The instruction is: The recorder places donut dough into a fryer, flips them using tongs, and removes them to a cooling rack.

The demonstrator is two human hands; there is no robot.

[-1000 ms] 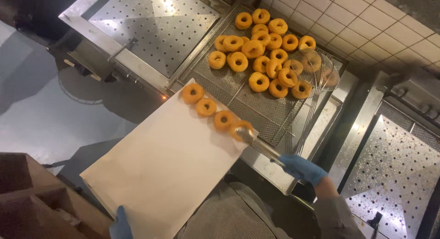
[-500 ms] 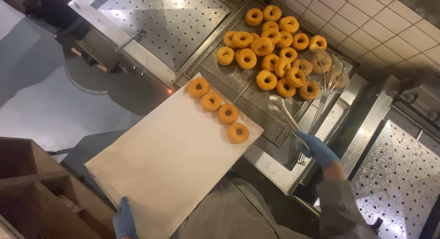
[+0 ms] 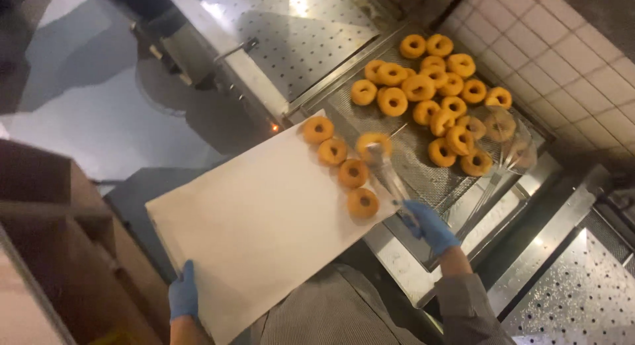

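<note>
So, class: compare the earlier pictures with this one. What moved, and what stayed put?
The right hand brought the tongs back from the frying rack to the paper-lined tray, their grip now carrying a fifth doughnut over the tray's edge. Half a second ago four lay there. The left hand holds the tray's near corner as before, and the four doughnuts stayed in their row.

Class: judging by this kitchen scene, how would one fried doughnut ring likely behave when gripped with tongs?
The doughnut ring in the tongs looks light, since the right hand lifts it easily. Its crust probably dents under a hard squeeze. Lying flat on the tray, it seems unlikely to roll.
</note>
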